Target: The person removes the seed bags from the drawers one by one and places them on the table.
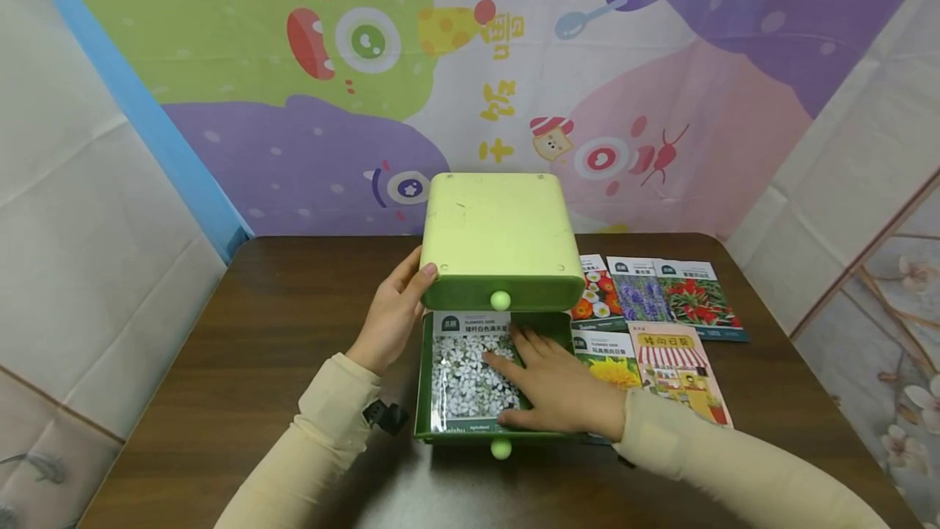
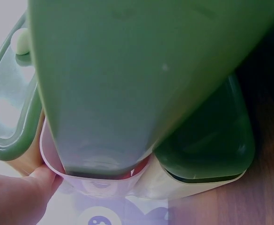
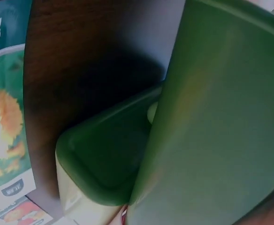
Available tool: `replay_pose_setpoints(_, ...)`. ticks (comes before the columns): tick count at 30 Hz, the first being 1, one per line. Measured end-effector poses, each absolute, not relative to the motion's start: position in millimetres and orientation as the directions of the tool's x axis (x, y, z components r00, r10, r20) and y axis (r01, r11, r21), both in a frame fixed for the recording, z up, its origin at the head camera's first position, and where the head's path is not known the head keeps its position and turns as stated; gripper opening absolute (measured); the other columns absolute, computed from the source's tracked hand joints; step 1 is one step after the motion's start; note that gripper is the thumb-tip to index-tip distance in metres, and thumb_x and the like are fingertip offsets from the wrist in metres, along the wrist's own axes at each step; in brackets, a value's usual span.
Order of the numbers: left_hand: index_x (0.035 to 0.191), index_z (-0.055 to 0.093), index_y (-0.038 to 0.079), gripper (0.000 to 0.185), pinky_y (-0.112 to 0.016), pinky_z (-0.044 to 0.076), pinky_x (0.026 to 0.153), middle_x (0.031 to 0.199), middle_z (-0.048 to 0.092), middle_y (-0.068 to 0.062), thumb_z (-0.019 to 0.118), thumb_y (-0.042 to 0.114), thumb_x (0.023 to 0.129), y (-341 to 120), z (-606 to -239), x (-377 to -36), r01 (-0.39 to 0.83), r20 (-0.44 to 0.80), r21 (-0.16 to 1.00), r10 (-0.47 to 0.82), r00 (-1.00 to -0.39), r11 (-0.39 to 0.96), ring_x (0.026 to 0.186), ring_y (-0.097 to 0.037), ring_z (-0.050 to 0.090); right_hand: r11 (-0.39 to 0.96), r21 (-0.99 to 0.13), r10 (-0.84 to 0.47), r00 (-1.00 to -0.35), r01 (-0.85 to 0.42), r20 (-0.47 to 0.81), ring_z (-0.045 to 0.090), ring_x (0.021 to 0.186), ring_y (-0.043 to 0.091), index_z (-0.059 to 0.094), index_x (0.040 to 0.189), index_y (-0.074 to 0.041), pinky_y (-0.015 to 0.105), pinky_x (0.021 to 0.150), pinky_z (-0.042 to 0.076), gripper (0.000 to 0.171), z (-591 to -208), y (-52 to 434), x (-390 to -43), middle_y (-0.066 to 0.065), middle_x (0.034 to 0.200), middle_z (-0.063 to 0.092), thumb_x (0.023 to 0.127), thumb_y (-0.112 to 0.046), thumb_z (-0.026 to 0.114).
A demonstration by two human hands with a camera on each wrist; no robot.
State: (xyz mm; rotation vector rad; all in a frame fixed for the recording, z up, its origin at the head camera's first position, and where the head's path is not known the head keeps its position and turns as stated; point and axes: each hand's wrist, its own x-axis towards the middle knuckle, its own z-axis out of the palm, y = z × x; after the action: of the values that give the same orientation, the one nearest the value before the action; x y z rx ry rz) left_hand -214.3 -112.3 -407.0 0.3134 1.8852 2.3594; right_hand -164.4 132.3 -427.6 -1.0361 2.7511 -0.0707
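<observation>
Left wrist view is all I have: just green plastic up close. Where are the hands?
Observer: The left hand rests against the left side of the pale green drawer box, thumb at its front corner.
Operator: And the right one?
Observer: The right hand lies flat, fingers straight, on a white-flower seed packet inside the pulled-out lower drawer.
Operator: Anything else on the table?
Observer: Five more seed packets lie on the brown table, right of the box.
</observation>
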Motion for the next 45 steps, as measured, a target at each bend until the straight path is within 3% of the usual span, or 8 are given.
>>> replay_pose_setpoints(5, 0.157, 0.022, 0.013, 0.062, -0.043, 0.032, 0.118, 0.16, 0.029, -0.005, 0.05, 0.028, 0.104, -112.0, -406.6, -213.8, 0.042, 0.089, 0.974, 0.208, -0.974, -0.222, 0.14, -0.023, 0.04, 0.77, -0.081, -0.637, -0.756, -0.633, -0.152, 0.03, 0.143, 0.047, 0.035, 0.154, -0.023, 0.057, 0.117, 0.029, 0.076, -424.4, 130.4, -162.1, 0.03, 0.154, 0.03, 0.091, -0.061, 0.057)
replay_pose_setpoints(12, 0.157, 0.023, 0.012, 0.061, -0.042, 0.032, 0.118, 0.159, 0.03, -0.006, 0.049, 0.027, 0.104, -111.5, -405.8, -213.8, 0.042, 0.087, 0.974, 0.2, -0.976, -0.222, 0.139, -0.023, 0.041, 0.753, 0.053, -0.646, -0.752, -0.656, -0.132, 0.043, 0.135, 0.045, 0.042, 0.15, -0.024, 0.055, 0.111, 0.038, 0.074, -418.1, 133.2, -160.4, 0.026, 0.147, 0.046, 0.09, -0.065, 0.055)
replay_pose_setpoints(18, 0.157, 0.022, 0.011, 0.061, -0.043, 0.03, 0.119, 0.16, 0.029, -0.006, 0.049, 0.026, 0.104, -111.7, -405.5, -213.8, 0.046, 0.091, 0.974, 0.197, -0.976, -0.223, 0.14, -0.023, 0.039, 0.731, 0.023, -0.675, -0.728, -0.682, -0.121, 0.042, 0.137, 0.043, 0.043, 0.15, -0.023, 0.053, 0.112, 0.038, 0.073, -418.3, 134.2, -161.5, 0.024, 0.147, 0.046, 0.091, -0.063, 0.054)
replay_pose_setpoints(28, 0.156, 0.023, 0.01, 0.059, -0.042, 0.031, 0.118, 0.158, 0.031, -0.007, 0.048, 0.024, 0.105, -111.1, -405.0, -213.5, 0.037, 0.085, 0.969, 0.192, -0.978, -0.243, 0.139, -0.023, 0.04, 0.746, -0.133, -0.666, -0.734, -0.652, -0.134, 0.037, 0.14, 0.042, 0.04, 0.151, -0.022, 0.054, 0.111, 0.039, 0.069, -420.3, 133.3, -163.1, 0.022, 0.154, 0.037, 0.094, -0.056, 0.055)
replay_pose_setpoints(37, 0.157, 0.023, 0.011, 0.061, -0.042, 0.03, 0.119, 0.159, 0.029, -0.006, 0.049, 0.026, 0.104, -111.7, -406.0, -214.6, 0.04, 0.087, 0.972, 0.196, -0.977, -0.233, 0.14, -0.022, 0.038, 0.744, -0.41, -0.621, -0.773, -0.527, -0.133, 0.026, 0.145, 0.043, 0.042, 0.151, -0.019, 0.06, 0.114, 0.032, 0.062, -424.9, 129.8, -163.1, 0.023, 0.158, 0.026, 0.096, -0.045, 0.058)
replay_pose_setpoints(42, 0.157, 0.023, 0.011, 0.062, -0.042, 0.03, 0.119, 0.16, 0.029, -0.006, 0.05, 0.027, 0.104, -112.0, -406.4, -214.6, 0.042, 0.089, 0.973, 0.199, -0.976, -0.227, 0.141, -0.022, 0.038, 0.702, -0.592, -0.549, -0.83, -0.397, -0.095, 0.03, 0.143, 0.043, 0.048, 0.145, -0.012, 0.061, 0.114, 0.029, 0.054, -425.6, 124.6, -165.6, 0.02, 0.153, 0.039, 0.096, -0.033, 0.06)
replay_pose_setpoints(45, 0.157, 0.023, 0.011, 0.061, -0.042, 0.03, 0.119, 0.16, 0.029, -0.006, 0.049, 0.027, 0.104, -111.8, -406.3, -214.6, 0.043, 0.089, 0.974, 0.2, -0.976, -0.224, 0.141, -0.023, 0.038, 0.662, -0.68, -0.492, -0.867, -0.315, -0.078, 0.039, 0.138, 0.038, 0.052, 0.141, -0.009, 0.058, 0.113, 0.034, 0.049, -424.6, 120.5, -166.8, 0.016, 0.146, 0.049, 0.095, -0.025, 0.06)
